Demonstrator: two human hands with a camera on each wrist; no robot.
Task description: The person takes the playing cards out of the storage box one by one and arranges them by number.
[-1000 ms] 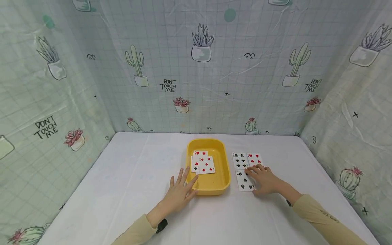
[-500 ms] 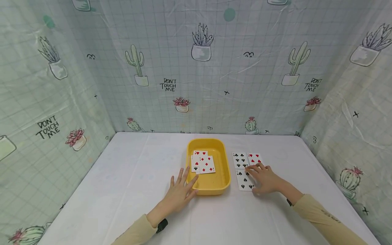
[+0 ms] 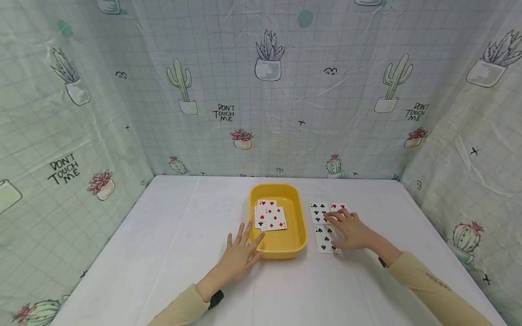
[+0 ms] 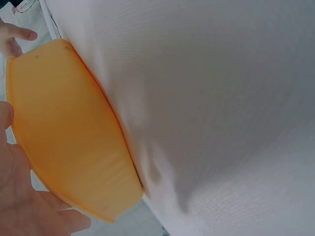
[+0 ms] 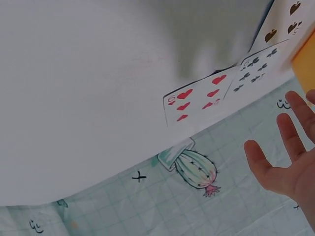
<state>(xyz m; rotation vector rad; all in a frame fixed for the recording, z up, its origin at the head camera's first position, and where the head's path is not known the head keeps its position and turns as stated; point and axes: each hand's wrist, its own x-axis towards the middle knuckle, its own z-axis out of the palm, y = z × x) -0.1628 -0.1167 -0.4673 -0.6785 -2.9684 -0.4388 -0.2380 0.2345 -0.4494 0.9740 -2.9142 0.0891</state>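
left hand [image 3: 239, 256]: fingers spread flat on the white bench, tips touching the yellow plastic tray [image 3: 293, 246] (cards lie inside) | right hand [image 3: 350, 230]: fingers straight, tips over the clubs playing card [image 3: 319, 213] and red hearts card [image 3: 338, 206], spades card [image 3: 325, 240] beneath them | cards likely thin, light, slippery: lift by an edge

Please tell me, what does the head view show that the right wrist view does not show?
Only the head view shows the left hand resting flat against the yellow tray, the cards in the tray, and the whole white table. Only the right wrist view shows the hearts card uncovered, with the right hand open and its fingers spread. Both show the clubs card, the spades card and the cactus-print backdrop.
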